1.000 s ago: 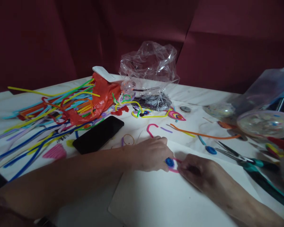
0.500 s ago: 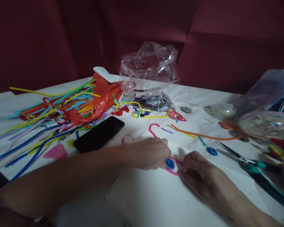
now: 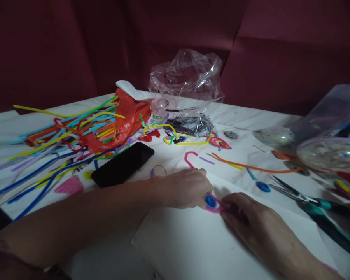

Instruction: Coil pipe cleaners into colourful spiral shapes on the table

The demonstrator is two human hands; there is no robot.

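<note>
Pinching from both sides, the left hand and right hand meet at a pink loop with a blue disc inside it, fingertips closed on the loop's edges. It lies on a white sheet on the bench. Behind the left hand sits a black phone; further left, a heap of coloured pipe cleaners. Scissors lie to the right, well apart.

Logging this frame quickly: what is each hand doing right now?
Left hand: fingers closed on the pink pipe-cleaner loop with the blue centre.
Right hand: pinching the same loop's other side.
</note>
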